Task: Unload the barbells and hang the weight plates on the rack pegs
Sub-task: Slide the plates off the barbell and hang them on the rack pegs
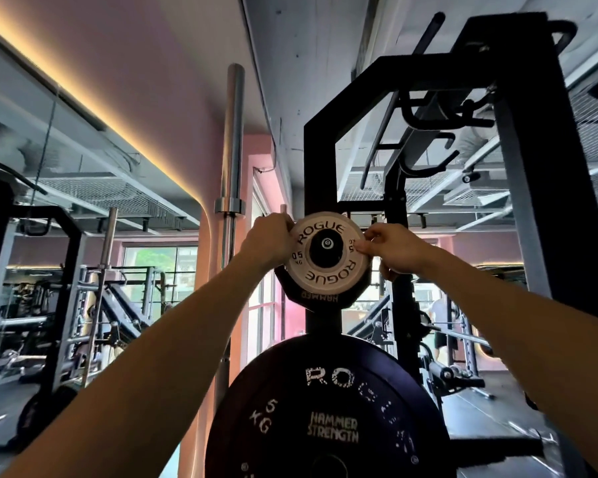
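Each grip, left hand (268,241) and right hand (390,248), pinches one white plate (327,258).

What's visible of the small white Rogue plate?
The white plate is a small round disc with black ROGUE lettering twice and a 0.5 KG mark, matte, maybe rubber-coated. It hangs upright on a rack peg, through its black hub, before a darker plate. The left hand and right hand pinch its edges.

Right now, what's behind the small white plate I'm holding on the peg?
Behind the small white plate sits a darker plate; only its lower rim, marked Hammer, shows. The rest and the peg's base are covered. Left hand and right hand grip the white plate's edges.
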Demonstrator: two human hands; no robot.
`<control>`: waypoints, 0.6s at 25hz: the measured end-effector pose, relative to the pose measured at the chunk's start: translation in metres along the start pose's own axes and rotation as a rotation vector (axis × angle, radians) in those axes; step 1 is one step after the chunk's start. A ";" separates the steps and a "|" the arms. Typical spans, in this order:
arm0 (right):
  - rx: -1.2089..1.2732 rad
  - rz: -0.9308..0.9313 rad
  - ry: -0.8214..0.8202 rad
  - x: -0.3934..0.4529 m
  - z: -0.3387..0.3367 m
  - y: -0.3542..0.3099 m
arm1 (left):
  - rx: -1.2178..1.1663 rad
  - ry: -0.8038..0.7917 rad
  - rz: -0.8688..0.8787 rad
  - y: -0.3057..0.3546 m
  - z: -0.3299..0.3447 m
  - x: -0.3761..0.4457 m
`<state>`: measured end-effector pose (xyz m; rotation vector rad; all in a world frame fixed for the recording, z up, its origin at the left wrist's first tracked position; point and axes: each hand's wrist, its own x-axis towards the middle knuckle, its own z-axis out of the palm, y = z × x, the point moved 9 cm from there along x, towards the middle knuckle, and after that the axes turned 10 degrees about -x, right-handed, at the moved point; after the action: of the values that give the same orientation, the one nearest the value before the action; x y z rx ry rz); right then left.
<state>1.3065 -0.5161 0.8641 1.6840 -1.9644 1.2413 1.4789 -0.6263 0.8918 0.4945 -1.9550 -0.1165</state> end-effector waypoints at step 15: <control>-0.118 0.013 0.041 0.050 0.029 0.047 | 0.390 -0.032 0.042 -0.036 0.057 0.052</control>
<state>1.2589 -0.5734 0.8611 1.5798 -1.9861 1.1308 1.4199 -0.6880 0.9008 0.7068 -2.0244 0.2916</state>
